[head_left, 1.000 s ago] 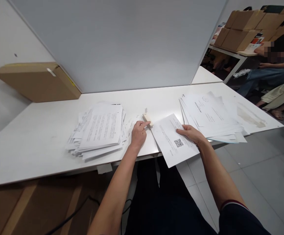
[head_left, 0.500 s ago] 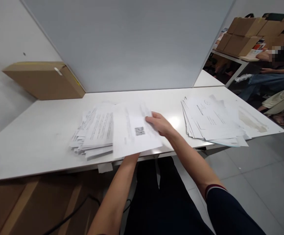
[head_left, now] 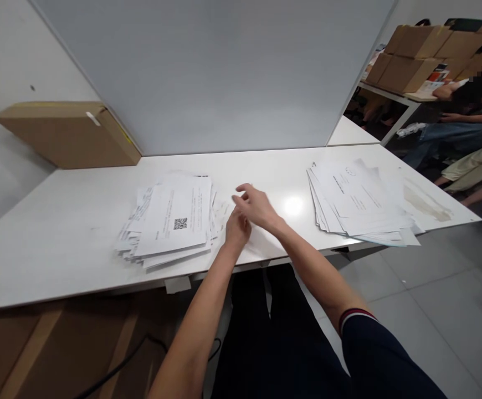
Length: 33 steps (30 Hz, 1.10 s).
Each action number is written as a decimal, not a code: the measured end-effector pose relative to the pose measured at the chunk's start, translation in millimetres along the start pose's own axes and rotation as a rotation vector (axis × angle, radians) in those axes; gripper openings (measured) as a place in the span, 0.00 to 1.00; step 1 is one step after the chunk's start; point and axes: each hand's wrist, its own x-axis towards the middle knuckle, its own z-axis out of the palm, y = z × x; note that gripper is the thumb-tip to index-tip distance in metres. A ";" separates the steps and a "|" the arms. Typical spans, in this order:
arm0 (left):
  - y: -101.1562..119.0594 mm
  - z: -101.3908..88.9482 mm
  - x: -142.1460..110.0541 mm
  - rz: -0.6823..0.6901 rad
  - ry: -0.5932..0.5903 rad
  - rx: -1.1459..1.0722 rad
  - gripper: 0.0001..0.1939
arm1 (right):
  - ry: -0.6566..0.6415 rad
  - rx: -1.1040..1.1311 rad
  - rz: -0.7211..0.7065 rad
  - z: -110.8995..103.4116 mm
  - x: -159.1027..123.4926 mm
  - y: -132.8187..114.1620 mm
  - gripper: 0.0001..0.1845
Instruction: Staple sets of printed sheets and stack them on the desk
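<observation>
My left hand [head_left: 236, 230] is just above the white table, its fingers curled and partly hidden behind the other hand; I see nothing in it. Over it and slightly to its right is my right hand [head_left: 258, 206], empty, with fingers apart and pointing left. To the left of both hands lies an uneven stack of printed papers [head_left: 158, 235]. Its top sheet [head_left: 193, 208] carries a QR code near its lower part. Farther right, a second pile of papers [head_left: 361, 202] is fanned out along the table's front edge.
A flat cardboard box [head_left: 75, 138] leans at the back left. A large whitish panel [head_left: 224, 77] stands behind the table [head_left: 50, 221]. Stacked cartons [head_left: 411, 61] and a seated person [head_left: 465, 133] are at the far right. A brownish stain [head_left: 427, 202] marks the table's right end.
The sheet with the QR code has moved left from my hands onto the left stack and is let go. My hands have come together, and the left one is now in view.
</observation>
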 end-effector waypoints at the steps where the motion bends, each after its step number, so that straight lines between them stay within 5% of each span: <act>1: 2.3 -1.7 -0.7 -0.002 -0.007 0.011 0.21 | 0.051 -0.003 0.010 -13.9 -6.6 12.4 0.16; 6: 10.6 -6.3 -3.0 -0.035 -0.024 0.025 0.26 | 0.420 -0.294 0.160 -103.1 -31.8 89.8 0.17; 11: 9.9 -4.9 -1.6 -0.048 -0.029 0.033 0.27 | 0.514 -0.721 0.517 -166.3 -39.8 153.8 0.27; 17: 7.7 -4.5 -0.8 -0.039 -0.021 0.023 0.26 | 0.280 -0.809 0.676 -172.0 -31.5 173.3 0.31; 27: 7.7 -4.9 -1.0 -0.031 -0.004 0.036 0.25 | 0.110 -0.999 0.597 -162.5 -35.9 155.8 0.16; 30: 7.9 -5.1 -0.8 -0.021 -0.001 0.037 0.24 | 0.117 -1.036 0.564 -163.6 -37.3 155.4 0.16; 33: 8.3 -5.3 -1.0 -0.018 0.005 0.043 0.23 | 0.257 -1.073 0.543 -171.5 -38.6 160.3 0.18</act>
